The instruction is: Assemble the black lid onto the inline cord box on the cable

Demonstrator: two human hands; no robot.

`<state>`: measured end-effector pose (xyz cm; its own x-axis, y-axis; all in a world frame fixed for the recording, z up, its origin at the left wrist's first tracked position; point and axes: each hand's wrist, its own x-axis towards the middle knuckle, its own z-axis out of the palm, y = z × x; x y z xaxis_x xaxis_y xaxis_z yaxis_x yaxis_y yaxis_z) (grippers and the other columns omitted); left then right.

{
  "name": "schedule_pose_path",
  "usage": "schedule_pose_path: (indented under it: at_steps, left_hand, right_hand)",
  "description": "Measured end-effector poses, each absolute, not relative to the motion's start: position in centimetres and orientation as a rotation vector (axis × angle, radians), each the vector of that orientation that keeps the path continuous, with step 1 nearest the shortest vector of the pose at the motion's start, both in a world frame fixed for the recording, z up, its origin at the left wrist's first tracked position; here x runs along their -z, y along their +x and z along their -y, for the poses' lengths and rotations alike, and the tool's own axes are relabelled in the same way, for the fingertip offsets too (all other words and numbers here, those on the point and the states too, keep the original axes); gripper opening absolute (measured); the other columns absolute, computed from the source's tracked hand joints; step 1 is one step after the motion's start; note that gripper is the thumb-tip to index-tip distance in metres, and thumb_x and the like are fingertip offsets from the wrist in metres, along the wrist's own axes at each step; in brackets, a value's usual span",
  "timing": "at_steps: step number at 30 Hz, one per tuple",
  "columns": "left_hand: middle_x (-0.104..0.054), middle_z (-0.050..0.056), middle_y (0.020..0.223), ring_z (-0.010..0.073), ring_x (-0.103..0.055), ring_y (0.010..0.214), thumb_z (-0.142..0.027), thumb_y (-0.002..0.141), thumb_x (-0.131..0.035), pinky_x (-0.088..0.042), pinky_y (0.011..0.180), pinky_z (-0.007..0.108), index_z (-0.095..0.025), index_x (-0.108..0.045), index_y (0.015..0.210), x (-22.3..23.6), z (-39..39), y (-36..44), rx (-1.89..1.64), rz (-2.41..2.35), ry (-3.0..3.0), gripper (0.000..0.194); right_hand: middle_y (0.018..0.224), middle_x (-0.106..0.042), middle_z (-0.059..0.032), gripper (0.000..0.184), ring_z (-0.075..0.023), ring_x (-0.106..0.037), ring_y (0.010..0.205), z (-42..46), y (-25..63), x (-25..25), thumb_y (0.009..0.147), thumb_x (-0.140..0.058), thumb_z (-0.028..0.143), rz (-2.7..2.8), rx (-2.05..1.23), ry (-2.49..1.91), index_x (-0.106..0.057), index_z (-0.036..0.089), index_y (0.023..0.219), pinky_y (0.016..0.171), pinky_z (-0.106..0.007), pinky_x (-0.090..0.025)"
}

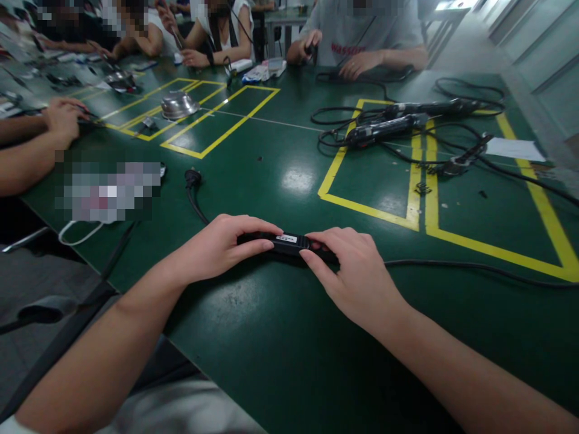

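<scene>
Gripping a black labelled device, left hand and right hand rest over a glossy green table. Yellow tape outlines rectangles; people line the far side.

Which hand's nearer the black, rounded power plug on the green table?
Left. In the picture, the left hand is below and right of the plug; the right hand is lower and much farther right.

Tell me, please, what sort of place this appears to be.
Probably a workshop or assembly room: a green table marked off with yellow lines, black corded devices lying on it, and several people around it.
</scene>
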<state>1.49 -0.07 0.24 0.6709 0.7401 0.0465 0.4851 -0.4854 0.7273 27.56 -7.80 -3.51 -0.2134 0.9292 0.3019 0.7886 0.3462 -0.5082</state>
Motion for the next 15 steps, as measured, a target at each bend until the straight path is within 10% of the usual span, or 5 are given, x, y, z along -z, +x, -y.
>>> schedule_pose_path:
  at_steps: [15]
  left_hand:
    - [-0.083,0.008,0.119,0.0248,-0.071,0.092,-0.051,0.101,-0.072,-0.056,0.083,0.037,-0.025,-0.081,0.131,0.49,-0.35,1.22,-0.642,-1.352,2.242,0.041]
  right_hand:
    - [0.1,-0.077,-0.0105,0.02,-0.0292,-0.071,0.091,8.17,27.27,3.22,0.098,-0.059,0.031,1.981,-0.347,-1.436,-0.068,0.021,0.113,0.082,-0.045,-0.049]
